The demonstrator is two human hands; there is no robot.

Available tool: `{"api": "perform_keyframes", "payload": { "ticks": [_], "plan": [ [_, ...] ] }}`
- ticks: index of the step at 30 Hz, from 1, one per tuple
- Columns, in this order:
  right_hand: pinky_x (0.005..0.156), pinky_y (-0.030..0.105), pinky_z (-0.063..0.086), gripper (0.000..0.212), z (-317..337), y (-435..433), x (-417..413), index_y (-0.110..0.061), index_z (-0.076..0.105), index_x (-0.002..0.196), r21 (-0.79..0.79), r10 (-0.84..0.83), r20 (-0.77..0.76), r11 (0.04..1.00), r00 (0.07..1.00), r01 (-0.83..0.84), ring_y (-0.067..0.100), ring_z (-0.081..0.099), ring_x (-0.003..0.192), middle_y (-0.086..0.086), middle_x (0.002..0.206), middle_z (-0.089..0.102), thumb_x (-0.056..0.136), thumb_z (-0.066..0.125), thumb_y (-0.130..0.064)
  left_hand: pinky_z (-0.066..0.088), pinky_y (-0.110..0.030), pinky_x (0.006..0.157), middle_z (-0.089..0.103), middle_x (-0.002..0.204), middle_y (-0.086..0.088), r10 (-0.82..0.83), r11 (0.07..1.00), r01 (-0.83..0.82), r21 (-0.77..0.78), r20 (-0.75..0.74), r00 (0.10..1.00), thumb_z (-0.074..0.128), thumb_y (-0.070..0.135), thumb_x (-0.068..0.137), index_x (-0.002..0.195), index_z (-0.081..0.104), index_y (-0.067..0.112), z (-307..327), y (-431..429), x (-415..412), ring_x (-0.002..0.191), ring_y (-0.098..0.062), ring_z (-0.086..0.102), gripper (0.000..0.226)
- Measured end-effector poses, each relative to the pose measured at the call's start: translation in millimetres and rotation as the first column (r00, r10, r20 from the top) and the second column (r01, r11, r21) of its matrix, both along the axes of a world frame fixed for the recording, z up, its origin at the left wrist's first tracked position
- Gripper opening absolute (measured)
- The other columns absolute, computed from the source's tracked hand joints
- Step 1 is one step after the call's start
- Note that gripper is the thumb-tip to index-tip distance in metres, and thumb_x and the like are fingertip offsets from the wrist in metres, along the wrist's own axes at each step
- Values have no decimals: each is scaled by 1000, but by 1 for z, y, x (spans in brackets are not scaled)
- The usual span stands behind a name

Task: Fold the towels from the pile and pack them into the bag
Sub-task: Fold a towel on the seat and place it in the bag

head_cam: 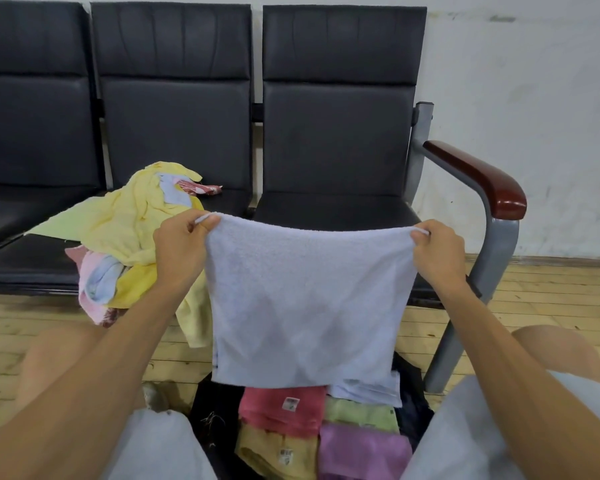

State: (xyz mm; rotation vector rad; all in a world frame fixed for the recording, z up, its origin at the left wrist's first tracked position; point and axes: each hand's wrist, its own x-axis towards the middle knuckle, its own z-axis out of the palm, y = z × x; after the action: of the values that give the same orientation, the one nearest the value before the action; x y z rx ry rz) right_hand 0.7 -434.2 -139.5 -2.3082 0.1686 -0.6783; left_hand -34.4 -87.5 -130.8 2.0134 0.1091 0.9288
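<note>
Left hand (182,245), right hand (437,252): pinch grips, apart.

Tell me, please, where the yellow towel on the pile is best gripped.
Probably its raised top edge, pinched from above: the yellow towel lies crumpled over the pile, so that ridge stands free. The left hand and right hand hold the white towel.

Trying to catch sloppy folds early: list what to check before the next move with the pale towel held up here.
1. Left hand pinches one top corner of the pale towel: ok.
2. Right hand pinches the other top corner: ok.
3. Towel hangs spread, without twists: ok.
4. Towel single layer or already folded: cannot tell.
5. Black bag lies open below, folded towels inside: ok.
6. Room left in the bag: cannot tell.
</note>
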Motion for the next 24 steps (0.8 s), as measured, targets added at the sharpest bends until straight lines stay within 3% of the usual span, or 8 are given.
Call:
{"api": "perform_keyframes", "payload": {
  "ticks": [5,11,15,20,24],
  "plan": [
    [82,26,44,18,-1,-4,2,-9,67,110,-24,18,-44,1000,999,-19,16,54,86,13,108,66,98,56,-17,47,-40,82,69,86,-6,34,997,-32,67,-24,999,55,18,96,95,73,7,-3,4,5,81,-22,59,21],
    [77,25,41,17,-2,-4,1,-8,71,105,-69,46,-41,996,998,-49,13,53,80,12,102,68,97,58,-17,36,-26,74,66,87,-2,62,995,-58,86,-38,997,50,18,98,98,70,6,-7,7,7,83,-17,55,23],
    [83,23,38,22,-3,-5,-1,-7,72,107,-118,53,-5,992,999,-53,12,52,82,13,104,70,97,58,-20,30,-26,65,63,78,-7,81,966,-69,251,-39,996,48,24,100,88,68,7,-11,17,8,77,-20,50,29],
    [82,23,39,23,-6,-8,1,-10,71,107,-137,37,18,990,999,-34,12,54,81,12,101,70,99,56,-25,36,-17,63,64,73,-4,36,965,-29,259,-24,999,51,27,99,86,69,10,-10,20,5,70,-21,54,28],
    [76,26,42,20,-7,-9,4,-13,67,105,-149,47,-2,988,999,-47,15,57,79,10,96,69,100,52,-26,34,-26,63,64,73,-2,25,969,-13,248,-45,999,49,31,100,91,69,13,-9,20,4,69,-21,58,28]
  ]
}}
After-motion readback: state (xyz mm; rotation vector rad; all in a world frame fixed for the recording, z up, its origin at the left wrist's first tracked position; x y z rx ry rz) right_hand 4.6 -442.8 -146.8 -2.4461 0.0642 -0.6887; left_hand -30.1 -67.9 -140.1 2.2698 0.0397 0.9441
